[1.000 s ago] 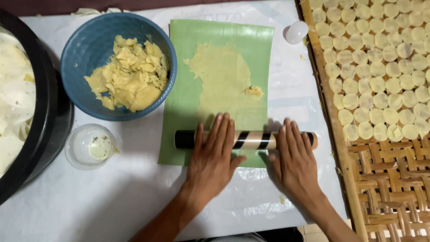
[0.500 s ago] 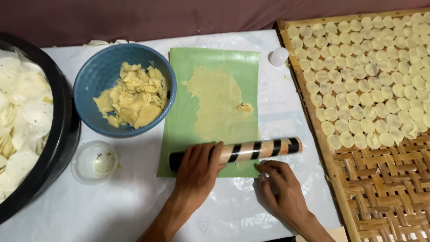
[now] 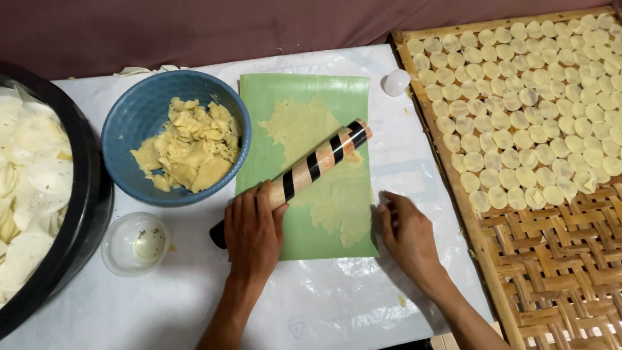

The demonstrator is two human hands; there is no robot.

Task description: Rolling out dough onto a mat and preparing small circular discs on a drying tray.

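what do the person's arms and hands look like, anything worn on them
Both arms come in bare from the bottom edge, with no sleeves showing on either forearm. The left hand and the right hand wear no gloves. No rings, watch or bracelets show on either one. Nails look short and unpainted, as far as this view lets one tell.

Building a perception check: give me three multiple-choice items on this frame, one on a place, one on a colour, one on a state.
1. Where does the blue bowl sit?
A. Left of the green sheet
B. On the woven tray
C. Right of the tray

2. What colour are the rolling pin's bands?
A. Red and white
B. Black and tan
C. Plain green

3. How is the rolling pin placed?
A. Upright in the bowl
B. Lying on the tray
C. Slanted across the dough, left hand on its lower end

Answers: A, the bowl borders the sheet's left edge; B, dark and tan stripes alternate; C, the right hand rests at the sheet's edge instead.
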